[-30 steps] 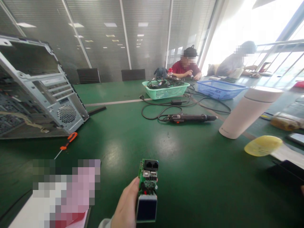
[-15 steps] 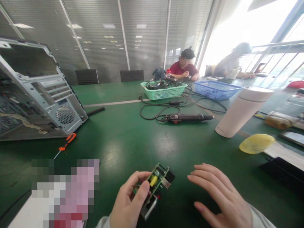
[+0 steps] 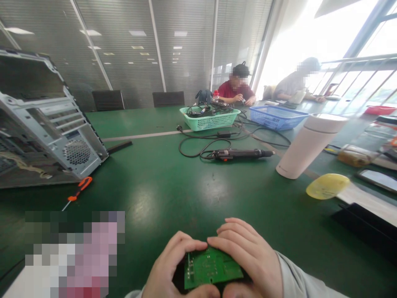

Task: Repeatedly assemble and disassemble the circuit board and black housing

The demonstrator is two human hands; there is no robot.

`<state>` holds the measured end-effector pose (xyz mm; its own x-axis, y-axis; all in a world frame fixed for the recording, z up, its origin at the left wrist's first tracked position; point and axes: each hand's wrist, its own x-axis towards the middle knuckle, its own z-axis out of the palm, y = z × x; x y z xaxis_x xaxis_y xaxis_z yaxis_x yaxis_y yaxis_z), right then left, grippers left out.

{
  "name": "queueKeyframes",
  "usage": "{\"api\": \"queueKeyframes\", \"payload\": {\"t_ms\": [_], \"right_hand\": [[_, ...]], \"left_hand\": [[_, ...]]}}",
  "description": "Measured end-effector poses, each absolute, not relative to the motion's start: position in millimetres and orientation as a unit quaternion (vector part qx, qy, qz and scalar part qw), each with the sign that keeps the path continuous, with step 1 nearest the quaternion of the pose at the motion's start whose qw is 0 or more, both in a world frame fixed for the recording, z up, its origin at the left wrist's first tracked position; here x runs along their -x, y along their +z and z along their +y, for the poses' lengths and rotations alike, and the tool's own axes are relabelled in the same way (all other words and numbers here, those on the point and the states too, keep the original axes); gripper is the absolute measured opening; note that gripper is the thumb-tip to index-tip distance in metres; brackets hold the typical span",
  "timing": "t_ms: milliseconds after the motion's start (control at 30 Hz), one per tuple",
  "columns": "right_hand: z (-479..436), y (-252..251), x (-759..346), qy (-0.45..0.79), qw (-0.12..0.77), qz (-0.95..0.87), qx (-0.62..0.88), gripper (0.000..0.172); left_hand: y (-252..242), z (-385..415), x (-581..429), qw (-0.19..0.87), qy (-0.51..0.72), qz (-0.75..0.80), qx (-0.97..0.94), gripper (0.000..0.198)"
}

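Note:
A small green circuit board is held between both hands low in the head view, its soldered side facing up. My left hand grips its left edge, fingers curled along the far side and thumb at the near side. My right hand wraps round the right end, with its fingertips on the far edge and its thumb near the front. The board's underside, with its components, is hidden.
A metal computer case stands at left, beside an orange-handled screwdriver. Ahead lie a corded electric screwdriver, a green basket of cables and a blue basket. A pale tumbler stands at right. Two people sit at the far end.
My right hand has moved left onto the board. The board has been turned over, from its component side showing to its soldered side up, and now lies between both hands.

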<state>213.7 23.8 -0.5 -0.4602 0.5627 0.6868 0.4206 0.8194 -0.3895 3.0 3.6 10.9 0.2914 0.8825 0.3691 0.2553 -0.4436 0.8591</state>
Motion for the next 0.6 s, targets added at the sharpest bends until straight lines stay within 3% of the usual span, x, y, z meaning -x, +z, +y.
{"api": "queueKeyframes", "payload": {"t_ms": [267, 467, 600], "right_hand": [[20, 4, -212, 0.06, 0.457, -0.843, 0.277, 0.047], [18, 10, -223, -0.019, 0.46, -0.832, 0.309, 0.012], [17, 15, -267, -0.077, 0.445, -0.802, 0.392, 0.016]], "left_hand": [[11, -1, 1, 0.292, 0.401, 0.396, -0.773, 0.048], [-2, 0, 6, 0.24, 0.368, 0.412, -0.798, 0.084], [-2, -4, 0, 0.248, 0.378, 0.448, -0.771, 0.073]]}}
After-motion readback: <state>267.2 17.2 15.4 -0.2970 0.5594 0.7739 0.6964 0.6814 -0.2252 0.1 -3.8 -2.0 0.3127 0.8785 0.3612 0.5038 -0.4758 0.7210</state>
